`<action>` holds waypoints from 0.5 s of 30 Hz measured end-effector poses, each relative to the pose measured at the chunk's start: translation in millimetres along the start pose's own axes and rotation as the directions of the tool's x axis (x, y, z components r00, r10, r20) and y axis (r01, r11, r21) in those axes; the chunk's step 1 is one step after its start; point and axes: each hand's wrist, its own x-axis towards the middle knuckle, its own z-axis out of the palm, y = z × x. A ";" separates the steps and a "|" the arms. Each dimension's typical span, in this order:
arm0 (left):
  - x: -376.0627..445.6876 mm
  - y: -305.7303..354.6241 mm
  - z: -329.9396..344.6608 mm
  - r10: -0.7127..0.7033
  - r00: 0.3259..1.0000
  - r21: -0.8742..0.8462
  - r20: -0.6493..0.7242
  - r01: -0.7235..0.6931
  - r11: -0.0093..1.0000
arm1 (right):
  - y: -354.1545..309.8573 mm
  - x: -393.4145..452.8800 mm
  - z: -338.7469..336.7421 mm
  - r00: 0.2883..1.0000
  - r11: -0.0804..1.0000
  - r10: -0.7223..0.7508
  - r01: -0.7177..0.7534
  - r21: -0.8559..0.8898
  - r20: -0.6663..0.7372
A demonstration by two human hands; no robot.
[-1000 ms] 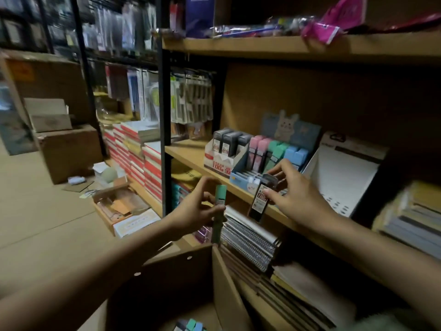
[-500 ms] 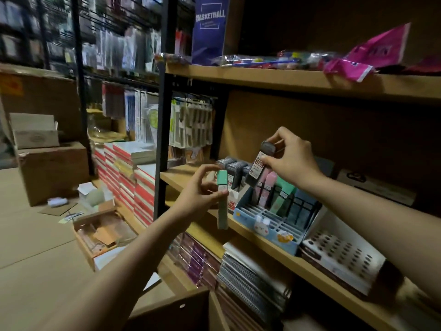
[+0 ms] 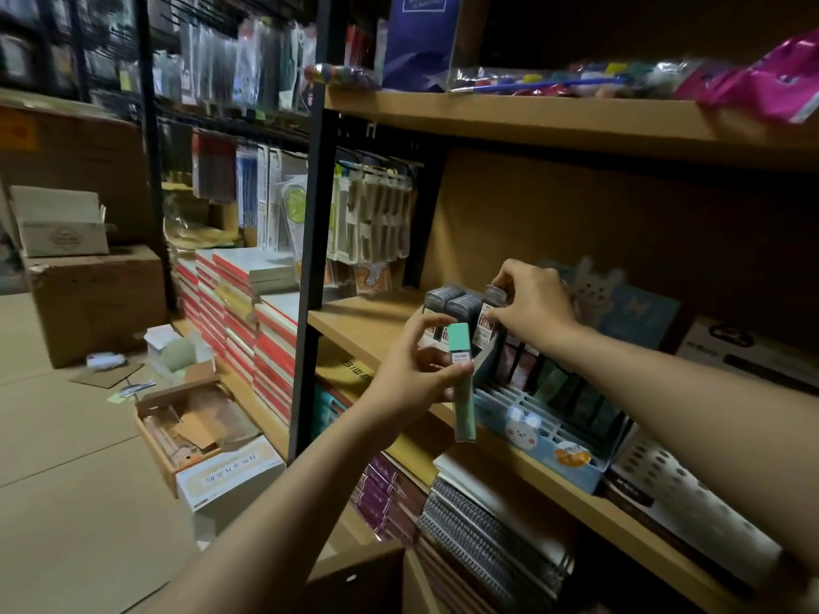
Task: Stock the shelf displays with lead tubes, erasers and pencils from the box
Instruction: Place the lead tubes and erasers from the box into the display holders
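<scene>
A dim stockroom with a pale floor holds brown cardboard cartons (image 3: 95, 299) at the left, a black metal rack hung with clear-packed goods, and a wooden shelf (image 3: 368, 323) with a smooth tan board. On that shelf stands a blue card display (image 3: 538, 429) printed with a white rabbit, its front divided into small square slots and its rear rows filled with upright pastel tubes. Just left of the display sits a white display box (image 3: 423, 336) packed with dark grey, ridged-cap lead tubes (image 3: 461, 305) standing upright. The right hand (image 3: 534, 301) reaches over the display, its grip pinched on a dark lead tube (image 3: 489, 319) with a red and white label; the tube's long axis is near vertical, cap up, at the right end of that row. The left hand (image 3: 419, 365), in front of the display's left end, pinches a mint-green rectangular tube (image 3: 463, 389), long axis vertical. Below the display lie spiral-bound notebooks (image 3: 487, 534).
</scene>
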 end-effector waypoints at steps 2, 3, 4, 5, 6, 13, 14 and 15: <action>0.1 -2.2 0.5 0.001 1.000 0.019 -0.004 -0.001 1.000 | 1.0 -0.8 4.9 1.000 0.996 -0.005 0.005 -0.085 -0.002; 0.4 -3.2 0.7 0.000 1.000 0.025 -0.003 0.000 1.000 | 1.5 -1.6 7.3 1.000 0.992 -0.002 0.002 -0.125 -0.003; 0.7 -4.0 0.8 -0.002 1.000 0.028 -0.002 0.002 1.000 | 2.0 -2.2 9.5 1.000 0.987 -0.001 0.000 -0.158 -0.003; 1.0 -4.6 0.8 -0.004 1.000 0.027 0.000 0.004 1.000 | 2.1 -2.8 11.2 1.000 0.982 -0.002 0.003 -0.191 0.003; 0.9 -5.0 1.1 -0.006 1.000 0.026 -0.001 0.006 1.000 | 2.1 -3.1 12.1 1.000 0.972 -0.005 0.009 -0.233 0.018; -2.8 -8.4 8.6 0.031 0.999 0.042 -0.038 -0.029 0.999 | 7.4 -20.1 -18.9 0.994 0.989 -0.068 0.078 0.129 -0.081; -3.4 -8.4 11.8 0.040 0.998 0.031 -0.039 -0.039 0.999 | 8.7 -30.3 -26.6 0.997 0.977 -0.068 0.076 0.198 -0.046; -3.9 -8.6 16.0 0.047 0.998 0.016 -0.030 -0.047 0.999 | 9.9 -42.8 -32.6 0.998 0.967 -0.066 0.062 0.247 0.009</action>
